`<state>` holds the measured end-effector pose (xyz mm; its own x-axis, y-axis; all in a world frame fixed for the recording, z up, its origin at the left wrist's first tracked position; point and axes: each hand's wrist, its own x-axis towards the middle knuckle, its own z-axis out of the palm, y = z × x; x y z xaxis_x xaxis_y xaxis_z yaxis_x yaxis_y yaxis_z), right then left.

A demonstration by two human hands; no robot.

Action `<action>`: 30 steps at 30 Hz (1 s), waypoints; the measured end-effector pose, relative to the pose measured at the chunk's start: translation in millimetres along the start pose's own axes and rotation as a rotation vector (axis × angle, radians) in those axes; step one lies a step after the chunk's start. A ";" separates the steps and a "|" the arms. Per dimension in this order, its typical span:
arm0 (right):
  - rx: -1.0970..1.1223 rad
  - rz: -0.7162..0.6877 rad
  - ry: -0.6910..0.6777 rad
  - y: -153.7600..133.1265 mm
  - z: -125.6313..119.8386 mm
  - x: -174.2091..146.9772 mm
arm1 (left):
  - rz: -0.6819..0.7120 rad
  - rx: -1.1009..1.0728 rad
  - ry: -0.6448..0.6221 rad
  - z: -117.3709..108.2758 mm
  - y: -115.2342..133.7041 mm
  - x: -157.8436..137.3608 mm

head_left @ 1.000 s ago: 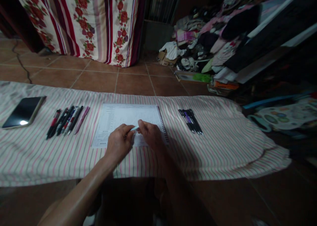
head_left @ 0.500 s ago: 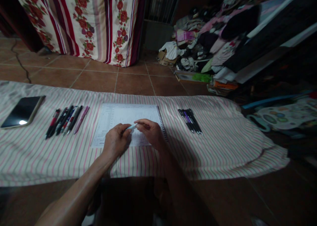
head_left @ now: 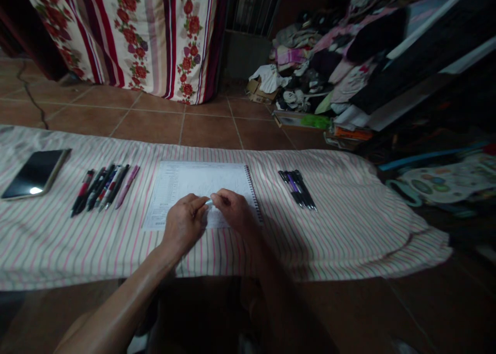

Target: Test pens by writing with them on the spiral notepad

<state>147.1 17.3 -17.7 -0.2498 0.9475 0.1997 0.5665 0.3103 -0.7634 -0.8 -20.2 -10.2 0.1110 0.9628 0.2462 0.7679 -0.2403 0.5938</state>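
Observation:
Above a spiral notebook [head_left: 194, 175], my left hand [head_left: 184, 219] and my right hand [head_left: 232, 206] meet fingertip to fingertip. Between them shows a short pale-blue stretch of a pen [head_left: 209, 201]; the rest of it is hidden in the fingers. Both hands are closed, the left round one end of the pen and the right pinching the other. The notebook page carries printed rows on its left and faint marks. To the left lies a row of several pens [head_left: 103, 188], with a pink pen [head_left: 127, 187] at its right side. Right of the notebook is another group of dark pens [head_left: 303, 194], one partly purple.
A phone [head_left: 36, 174] lies at the left of the striped cloth [head_left: 349, 214] covering the table. Beyond are a tiled floor [head_left: 209, 126], a floral curtain [head_left: 155, 33] and a heap of clothes [head_left: 310, 59]. A cable [head_left: 33, 101] runs along the floor at left.
My right fingers have curled in and closed round the right end of the pen, so less of it shows. The notebook and both pen groups stay put.

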 end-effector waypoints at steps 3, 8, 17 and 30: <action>-0.046 0.041 0.026 -1.2 4.2 -0.2 | 0.038 0.012 0.003 0.2 0.7 -0.3; 0.103 0.156 0.013 -1.1 4.1 -0.5 | 0.023 0.030 -0.018 -2.1 -0.3 0.9; 0.500 0.104 -0.053 0.5 1.4 0.8 | -0.091 0.073 -0.041 -5.4 -4.8 5.4; 0.203 0.113 -0.063 -0.8 0.2 -0.8 | 0.024 0.080 -0.006 -2.1 -2.9 1.1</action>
<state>146.7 16.3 -17.4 -0.2459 0.9666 0.0717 0.4254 0.1741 -0.8881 -4.1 -18.7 -10.0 0.1336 0.9578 0.2546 0.8127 -0.2529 0.5249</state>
